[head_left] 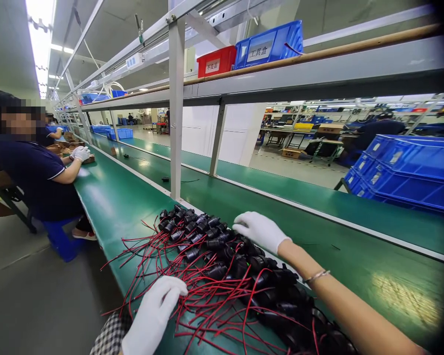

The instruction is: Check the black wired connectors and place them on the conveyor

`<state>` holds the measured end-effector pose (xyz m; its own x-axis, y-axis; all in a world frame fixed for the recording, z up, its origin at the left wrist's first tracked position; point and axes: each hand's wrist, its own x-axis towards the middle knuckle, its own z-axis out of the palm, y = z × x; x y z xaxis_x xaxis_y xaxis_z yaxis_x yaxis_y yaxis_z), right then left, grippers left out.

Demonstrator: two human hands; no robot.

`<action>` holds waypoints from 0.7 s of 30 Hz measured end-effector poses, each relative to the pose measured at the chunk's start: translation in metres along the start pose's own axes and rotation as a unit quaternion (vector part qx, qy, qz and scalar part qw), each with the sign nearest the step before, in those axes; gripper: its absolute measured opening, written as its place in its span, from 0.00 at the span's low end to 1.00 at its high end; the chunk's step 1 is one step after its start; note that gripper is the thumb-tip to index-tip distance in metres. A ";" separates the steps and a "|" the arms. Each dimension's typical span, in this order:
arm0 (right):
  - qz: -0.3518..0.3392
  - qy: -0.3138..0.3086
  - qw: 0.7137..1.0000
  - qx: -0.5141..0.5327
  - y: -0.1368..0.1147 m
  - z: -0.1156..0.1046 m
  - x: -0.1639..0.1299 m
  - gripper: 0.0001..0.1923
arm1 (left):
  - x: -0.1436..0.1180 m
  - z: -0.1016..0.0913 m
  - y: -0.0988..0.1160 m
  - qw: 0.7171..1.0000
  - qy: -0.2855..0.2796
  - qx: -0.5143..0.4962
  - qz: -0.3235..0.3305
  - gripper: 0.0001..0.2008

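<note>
Left hand: gloved, fingers curled loosely over red lead wires. Right hand: fingers spread flat on black socket housings. Risk: tangled leads snagging, likely dragging neighbouring units off the green belt edge.

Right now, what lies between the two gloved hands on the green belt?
In the head view, black sockets with red wires fill the stretch between left hand and right hand.

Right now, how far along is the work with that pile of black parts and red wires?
Done: a heap of black parts with red wires lies on the green belt. In hand: the right hand rests on the parts and the left hand on the wires. Left: the wires are tangled, with no sorted batch in view.
</note>
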<state>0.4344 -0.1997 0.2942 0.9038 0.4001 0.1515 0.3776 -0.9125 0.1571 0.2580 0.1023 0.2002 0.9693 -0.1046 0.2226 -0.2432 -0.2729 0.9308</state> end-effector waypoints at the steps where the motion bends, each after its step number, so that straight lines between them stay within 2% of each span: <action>1: -0.035 0.000 0.999 -0.005 -0.022 -0.001 0.000 0.19 | 0.001 0.005 0.002 1.000 -0.009 -0.005 0.011 0.15; 4: -0.071 -0.014 0.996 -0.056 -0.074 0.003 0.000 0.20 | -0.002 0.013 0.004 0.999 -0.027 -0.010 0.042 0.15; 6: -0.076 -0.018 0.993 -0.093 -0.090 0.005 0.001 0.19 | -0.006 0.011 0.006 0.999 -0.023 -0.008 0.049 0.15; 10: -0.117 0.025 0.982 -0.147 -0.095 -0.010 -0.007 0.14 | -0.010 -0.001 0.010 0.998 0.024 0.002 0.054 0.13; 13: -0.186 0.083 0.965 -0.165 -0.100 -0.038 -0.028 0.11 | -0.001 -0.008 0.021 0.992 0.080 0.028 0.090 0.14; 15: -0.249 0.109 0.948 -0.168 -0.110 -0.058 -0.047 0.07 | 0.008 -0.011 0.032 0.987 0.096 0.045 0.123 0.15; 17: -0.302 0.128 0.930 -0.169 -0.121 -0.077 -0.067 0.03 | 0.015 -0.012 0.046 0.985 0.075 0.054 0.145 0.18; 18: -0.326 0.142 0.919 -0.172 -0.127 -0.085 -0.077 0.03 | 0.017 -0.011 0.053 0.986 0.046 0.058 0.151 0.18; 21: -0.398 0.201 0.880 -0.163 -0.138 -0.099 -0.106 0.06 | 0.014 -0.008 0.067 0.987 -0.097 -0.004 0.130 0.19</action>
<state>0.2669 -0.1074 0.3532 0.2101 0.9590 0.1903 0.7217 -0.2834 0.6316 0.2554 0.0898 0.2682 0.8487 -0.3516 0.3952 -0.4819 -0.2060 0.8516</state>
